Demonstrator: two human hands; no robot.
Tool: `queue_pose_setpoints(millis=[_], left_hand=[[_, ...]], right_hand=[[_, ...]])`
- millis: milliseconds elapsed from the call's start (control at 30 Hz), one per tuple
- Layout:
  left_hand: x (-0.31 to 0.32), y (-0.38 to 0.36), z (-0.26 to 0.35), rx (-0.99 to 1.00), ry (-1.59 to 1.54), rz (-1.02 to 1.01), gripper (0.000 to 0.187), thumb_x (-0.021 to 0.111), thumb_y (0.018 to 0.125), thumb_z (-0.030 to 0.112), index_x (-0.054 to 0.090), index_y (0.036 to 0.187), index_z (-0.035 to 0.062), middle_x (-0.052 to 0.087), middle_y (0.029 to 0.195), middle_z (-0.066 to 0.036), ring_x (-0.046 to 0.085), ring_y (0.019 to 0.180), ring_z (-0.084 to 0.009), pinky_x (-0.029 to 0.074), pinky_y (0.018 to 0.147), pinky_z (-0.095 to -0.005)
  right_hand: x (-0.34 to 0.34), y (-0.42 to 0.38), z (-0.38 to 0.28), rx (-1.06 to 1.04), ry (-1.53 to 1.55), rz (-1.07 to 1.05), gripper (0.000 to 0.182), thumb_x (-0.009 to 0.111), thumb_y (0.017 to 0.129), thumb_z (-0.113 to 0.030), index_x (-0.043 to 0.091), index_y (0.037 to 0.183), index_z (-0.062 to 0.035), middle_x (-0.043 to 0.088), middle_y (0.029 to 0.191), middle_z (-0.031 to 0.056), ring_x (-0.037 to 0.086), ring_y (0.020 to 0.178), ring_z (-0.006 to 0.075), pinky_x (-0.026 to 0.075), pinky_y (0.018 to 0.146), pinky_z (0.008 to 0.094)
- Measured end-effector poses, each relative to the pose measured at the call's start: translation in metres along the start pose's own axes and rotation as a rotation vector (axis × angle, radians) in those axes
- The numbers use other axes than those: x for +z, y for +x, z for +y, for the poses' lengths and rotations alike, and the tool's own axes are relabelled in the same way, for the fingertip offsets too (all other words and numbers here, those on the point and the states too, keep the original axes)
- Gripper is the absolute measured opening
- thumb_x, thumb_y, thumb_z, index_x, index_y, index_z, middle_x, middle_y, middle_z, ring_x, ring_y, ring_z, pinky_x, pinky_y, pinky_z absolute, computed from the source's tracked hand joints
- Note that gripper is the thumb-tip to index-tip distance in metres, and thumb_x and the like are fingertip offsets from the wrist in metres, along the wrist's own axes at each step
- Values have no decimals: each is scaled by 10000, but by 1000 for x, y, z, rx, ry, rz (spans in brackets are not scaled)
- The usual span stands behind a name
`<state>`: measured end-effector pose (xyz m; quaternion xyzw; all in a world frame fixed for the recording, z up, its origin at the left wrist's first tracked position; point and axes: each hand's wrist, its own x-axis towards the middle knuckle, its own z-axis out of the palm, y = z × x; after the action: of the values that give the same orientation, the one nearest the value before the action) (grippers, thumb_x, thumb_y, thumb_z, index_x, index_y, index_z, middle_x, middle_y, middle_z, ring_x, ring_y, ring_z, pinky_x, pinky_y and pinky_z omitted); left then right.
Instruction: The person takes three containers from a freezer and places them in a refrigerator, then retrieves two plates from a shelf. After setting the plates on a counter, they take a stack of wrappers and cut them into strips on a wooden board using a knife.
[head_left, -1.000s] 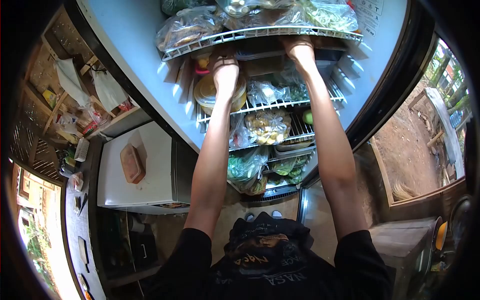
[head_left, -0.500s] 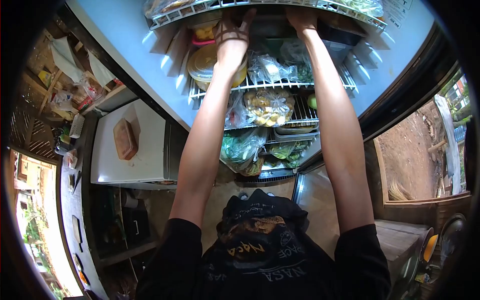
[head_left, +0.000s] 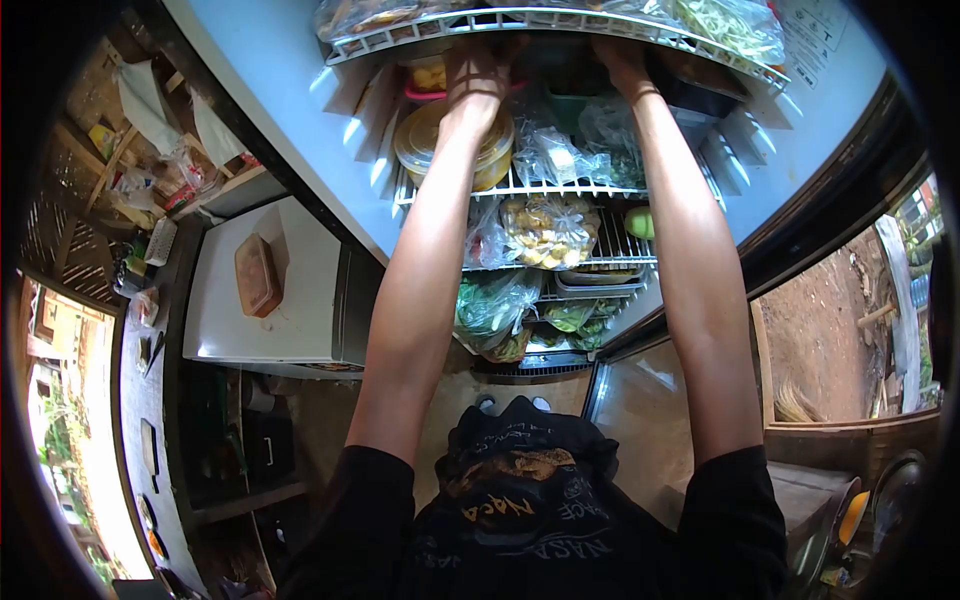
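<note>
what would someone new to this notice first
Probably the two bare forearms reaching into the open fridge, left hand and right hand in shadow beneath the uppermost visible shelf. Next, perhaps the round lidded tub beside the left wrist, and the clear bag of yellowish pieces one shelf lower. Far left, a reddish-brown container stands out on a white surface.

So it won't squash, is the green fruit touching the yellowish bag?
Apart. The head view shows bare shelf bars between the green fruit and the yellowish bag.
</note>
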<state>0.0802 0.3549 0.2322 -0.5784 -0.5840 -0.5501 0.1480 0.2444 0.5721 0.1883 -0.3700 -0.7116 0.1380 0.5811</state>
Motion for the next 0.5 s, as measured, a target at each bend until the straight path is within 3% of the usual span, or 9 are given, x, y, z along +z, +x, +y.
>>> queue_pose_setpoints(millis=[100, 133, 167, 233, 300, 400, 467, 500], left_hand=[[-3, -5, 15, -95, 35, -10, 431, 695, 949, 474, 795, 1079, 76, 759, 1074, -199, 715, 1031, -402, 557, 950, -478], [-14, -11, 18, -47, -45, -36, 344, 706, 946, 363, 777, 1113, 71, 755, 1073, -205, 710, 1025, -417, 560, 935, -487], [-23, -15, 23, -50, -40, -37, 344, 706, 946, 363, 777, 1113, 71, 755, 1073, -205, 710, 1025, -417, 560, 935, -487], [-25, -21, 21, -9, -24, -64, 297, 706, 902, 219, 739, 1152, 61, 729, 1109, -234, 700, 1032, -426, 560, 923, -497], [-24, -24, 23, 16, -21, -79, 305, 706, 880, 147, 720, 1171, 56, 716, 1127, -249, 695, 1036, -431, 560, 917, -502], [-38, -31, 36, -3, 14, -18, 283, 710, 882, 156, 721, 1130, 20, 714, 1102, -266, 696, 1015, -428, 564, 890, -500], [-69, -47, 54, 69, 154, 29, 260, 694, 901, 147, 711, 1106, -12, 730, 1031, -258, 717, 937, -408, 574, 844, -458], [-93, -52, 86, -91, 35, -42, 256, 693, 911, 149, 707, 1105, -17, 738, 1004, -243, 731, 895, -369, 575, 823, -420]], right_hand=[[-14, 13, -3, -175, -391, -127, 344, 517, 1030, -236, 645, 1254, -9, 650, 1294, 222, 571, 1249, 351, 425, 1087, 465], [-14, -3, -10, -176, -77, 33, 293, 536, 993, -176, 662, 1196, -6, 665, 1246, 232, 597, 1199, 362, 454, 1039, 476], [-15, -7, -21, -174, -72, 29, 293, 536, 993, -176, 662, 1196, -6, 665, 1246, 232, 597, 1199, 362, 454, 1039, 476], [-8, -3, -1, -243, -353, 10, 306, 552, 964, -153, 650, 1210, 1, 647, 1285, 257, 585, 1232, 372, 436, 1065, 477], [-2, -11, -2, -343, -313, 111, 363, 577, 995, -217, 607, 1276, 11, 611, 1345, 280, 540, 1311, 372, 387, 1120, 464], [-44, -36, -56, -203, -647, -24, 371, 509, 1002, -302, 714, 1173, -45, 740, 1125, 201, 704, 1069, 386, 545, 954, 461], [-87, -89, -134, -163, -189, 41, 324, 567, 991, -267, 725, 1152, -34, 747, 1090, 197, 718, 1010, 383, 551, 927, 444], [-110, -116, -177, -160, 36, 78, 301, 596, 986, -249, 731, 1142, -28, 750, 1072, 195, 725, 981, 382, 554, 914, 435]])
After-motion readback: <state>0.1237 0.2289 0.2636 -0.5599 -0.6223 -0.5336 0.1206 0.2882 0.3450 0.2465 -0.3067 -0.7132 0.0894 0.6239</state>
